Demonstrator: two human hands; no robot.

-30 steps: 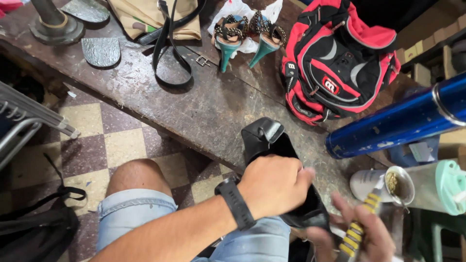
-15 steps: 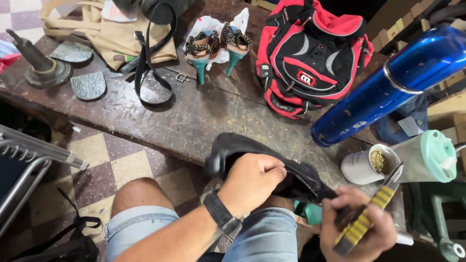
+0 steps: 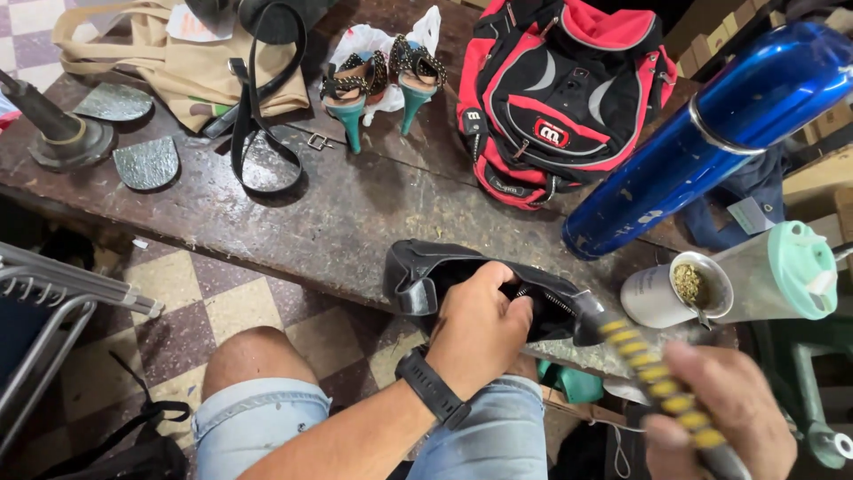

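A black leather bag (image 3: 480,289) is pinned against the near edge of the worn workbench (image 3: 355,222) by the left hand (image 3: 480,333), whose fingers are curled into the bag's zippered opening and clenched on its rim, apparently so that the opening is kept spread and steady. A tool with a yellow-and-black striped handle (image 3: 657,391) is grasped in the closed right hand (image 3: 720,413), to the right of the bag, with its tip brought to the bag's right end. Beyond the bag, farther up the bench, a red and black backpack (image 3: 560,98) and a pair of teal high heels (image 3: 378,80) are laid. To the bag's right a blue cylinder (image 3: 702,133) and a white cup (image 3: 671,293) are kept.
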